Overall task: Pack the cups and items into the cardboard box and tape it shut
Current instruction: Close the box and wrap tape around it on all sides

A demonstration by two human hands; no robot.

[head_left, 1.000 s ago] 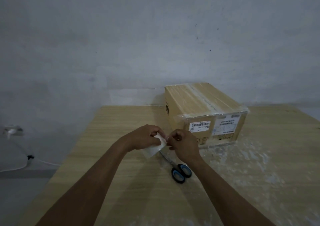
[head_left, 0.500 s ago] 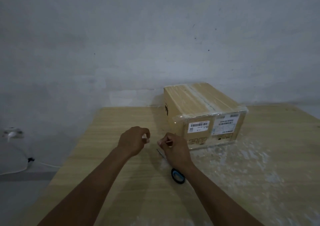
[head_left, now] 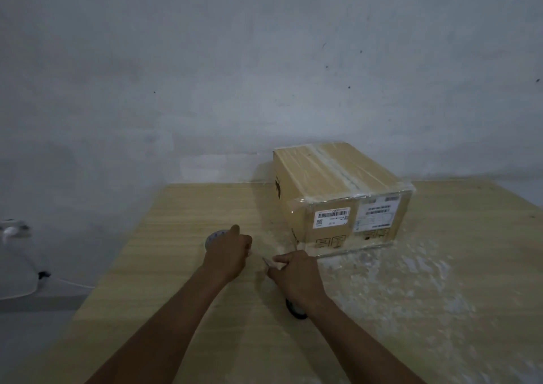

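Cardboard box (head_left: 338,195) sits closed at the back of the wooden table (head_left: 182,236), rear edge close to the grey wall (head_left: 205,75). Top flaps are down, and clear tape (head_left: 338,169) runs along the centre seam and folds over the front top edge. Contents not visible, no open face in view. Front face carries two white labels side by side: barcode label (head_left: 332,218) on the left, shipping label (head_left: 376,214) on the right. Print is too small to read. Both hands are over the table in front of the box, near each other but apart, with a small gap of bare wood between them. Left hand (head_left: 227,251) is curled into a fist around a pale round object (head_left: 214,235) that sticks out on its far side. It's too blurred to tell what it is. Right hand (head_left: 296,272) pinches a pale strip (head_left: 269,261) between thumb and forefinger, with the strip pointing toward the left hand. Can't tell whether strip and round object are joined. Scissors (head_left: 295,310): only a dark handle loop shows, lying on the table under the right wrist, blades hidden. Right half of the table has whitish patchy marks (head_left: 411,280). Off the table at far left, a white fitting (head_left: 11,230) sits low on the wall, with a white cable (head_left: 73,282) below it.
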